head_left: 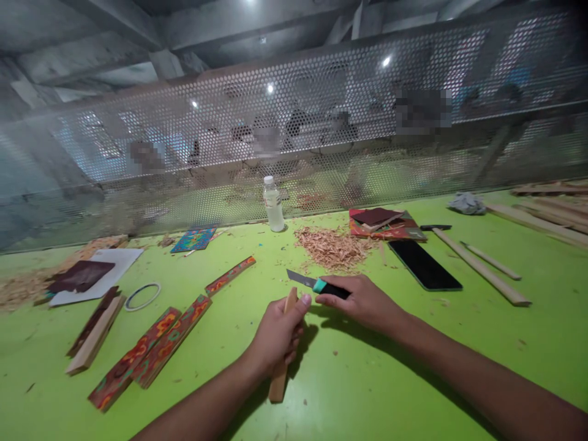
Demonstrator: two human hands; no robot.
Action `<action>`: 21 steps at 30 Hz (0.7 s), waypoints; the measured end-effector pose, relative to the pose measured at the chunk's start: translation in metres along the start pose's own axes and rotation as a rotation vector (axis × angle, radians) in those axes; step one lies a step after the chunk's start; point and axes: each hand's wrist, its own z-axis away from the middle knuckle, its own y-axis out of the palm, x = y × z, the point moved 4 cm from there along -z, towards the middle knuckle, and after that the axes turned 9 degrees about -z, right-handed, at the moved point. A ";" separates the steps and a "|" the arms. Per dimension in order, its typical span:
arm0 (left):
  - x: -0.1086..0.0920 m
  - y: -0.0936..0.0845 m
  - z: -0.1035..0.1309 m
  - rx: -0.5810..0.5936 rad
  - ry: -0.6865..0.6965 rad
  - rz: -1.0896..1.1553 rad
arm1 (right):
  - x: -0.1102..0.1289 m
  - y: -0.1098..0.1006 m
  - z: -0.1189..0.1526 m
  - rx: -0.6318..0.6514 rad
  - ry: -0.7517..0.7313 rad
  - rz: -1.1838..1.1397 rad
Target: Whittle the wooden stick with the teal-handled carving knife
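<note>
My left hand (278,337) is closed around a narrow wooden stick (278,383), which slants with its upper end pointing away from me. In my right hand (362,300) is a utility knife (331,289) with a black and teal handle. Its blade is out and points left, just beyond the stick's upper end and apart from it. A pile of wood shavings (333,248) lies on the green table (358,380) past the knife. To the left are painted wooden strips (172,343) with red and orange patterns.
A water bottle (274,205) stands near the perforated metal screen (220,147). On the right lie a phone (425,264), a hammer (482,266) and wooden strips (542,220). Leftward are a ring (143,296), a plain wood piece (95,337) and brown sandpaper (81,277).
</note>
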 end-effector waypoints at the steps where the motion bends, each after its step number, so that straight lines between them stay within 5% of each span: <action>1: 0.000 0.000 0.000 0.013 0.001 -0.002 | -0.001 -0.002 0.000 0.020 -0.005 -0.008; 21: 0.006 0.003 0.001 0.019 0.094 -0.129 | 0.007 0.008 0.005 0.215 -0.074 -0.059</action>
